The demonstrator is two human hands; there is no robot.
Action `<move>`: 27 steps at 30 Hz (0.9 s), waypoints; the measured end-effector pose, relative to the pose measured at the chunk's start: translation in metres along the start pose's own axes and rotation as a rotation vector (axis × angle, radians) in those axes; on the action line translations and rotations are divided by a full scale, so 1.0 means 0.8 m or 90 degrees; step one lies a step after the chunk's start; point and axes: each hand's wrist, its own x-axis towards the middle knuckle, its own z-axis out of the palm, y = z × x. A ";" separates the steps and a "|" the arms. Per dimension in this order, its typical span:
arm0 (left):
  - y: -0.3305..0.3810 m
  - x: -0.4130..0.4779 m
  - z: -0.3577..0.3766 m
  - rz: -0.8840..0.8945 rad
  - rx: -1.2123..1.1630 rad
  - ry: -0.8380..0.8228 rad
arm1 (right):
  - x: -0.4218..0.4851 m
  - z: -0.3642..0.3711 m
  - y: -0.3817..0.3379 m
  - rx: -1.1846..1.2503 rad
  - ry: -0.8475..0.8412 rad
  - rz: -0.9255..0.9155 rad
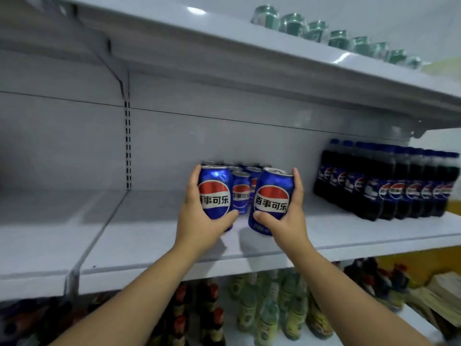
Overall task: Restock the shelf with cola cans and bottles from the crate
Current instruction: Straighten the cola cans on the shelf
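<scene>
**At the middle shelf: two cans going in**

Head view. Left hand (198, 221) wraps the left can (214, 191) and right hand (289, 221) wraps the right can (273, 193). Both cans are roughly upright, the right one tipped slightly. Can't tell if they touch the shelf board (149, 245). The stocked cans (241, 196) sit just behind, farther in, showing between the two held cans. Both hands are equally near them, so probably a short push back. Labels show the Pepsi globe and "百事可乐". Cola bottles (374, 186) stand well right with the same logo. Crate not in view.
</scene>
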 end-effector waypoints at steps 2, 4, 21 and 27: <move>0.017 -0.023 0.036 0.004 0.021 -0.004 | -0.015 -0.039 0.008 -0.011 -0.013 0.008; 0.034 -0.041 0.071 0.005 0.055 -0.013 | -0.027 -0.073 0.015 -0.013 -0.019 0.026; 0.010 0.001 0.197 -0.076 0.076 0.050 | 0.069 -0.142 0.092 0.077 -0.110 0.072; -0.003 0.007 0.220 -0.080 0.208 -0.012 | 0.101 -0.135 0.132 0.119 -0.169 0.157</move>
